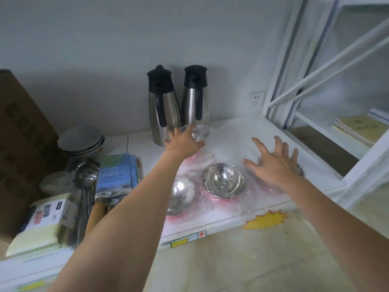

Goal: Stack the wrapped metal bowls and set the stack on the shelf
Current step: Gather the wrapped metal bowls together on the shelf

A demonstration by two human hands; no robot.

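Reaching across the shelf [263, 131], the left hand [185, 142] spreads its fingers over a wrapped bowl [196, 133] at the far side, just beside two flasks [162, 106]; whether it grips is unclear. The right hand [275, 163], fingers splayed and empty, hovers over another bowl [301, 170] at the right. Two bowls [223, 179] sit near, mouths up, round with no long axis. Slick film could slip, and a far pull might knock over a flask.

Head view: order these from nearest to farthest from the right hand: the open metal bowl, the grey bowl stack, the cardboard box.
From the right hand:
1. Open metal bowl, just to its left.
2. Grey bowl stack, far left, beyond both flasks.
3. Cardboard box, at the left edge.
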